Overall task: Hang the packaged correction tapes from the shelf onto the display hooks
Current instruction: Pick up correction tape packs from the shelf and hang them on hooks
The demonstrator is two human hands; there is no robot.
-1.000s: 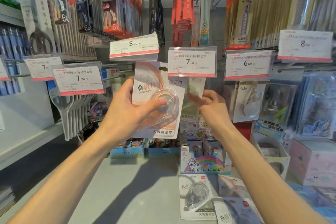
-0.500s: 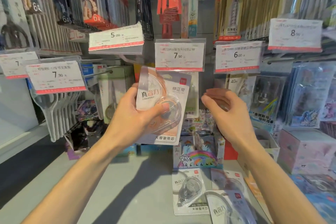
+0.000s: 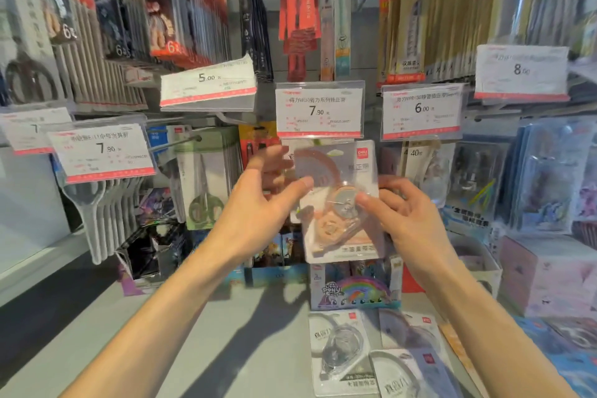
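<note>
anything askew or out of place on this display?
Yes. The 5.00 price tag is tilted, unlike the level 7.90 tag beside it. Loose correction tape packs lie flat on the shelf instead of hanging. The pack under the 7.90 tag is between both hands; blur hides whether it's hooked.
</note>
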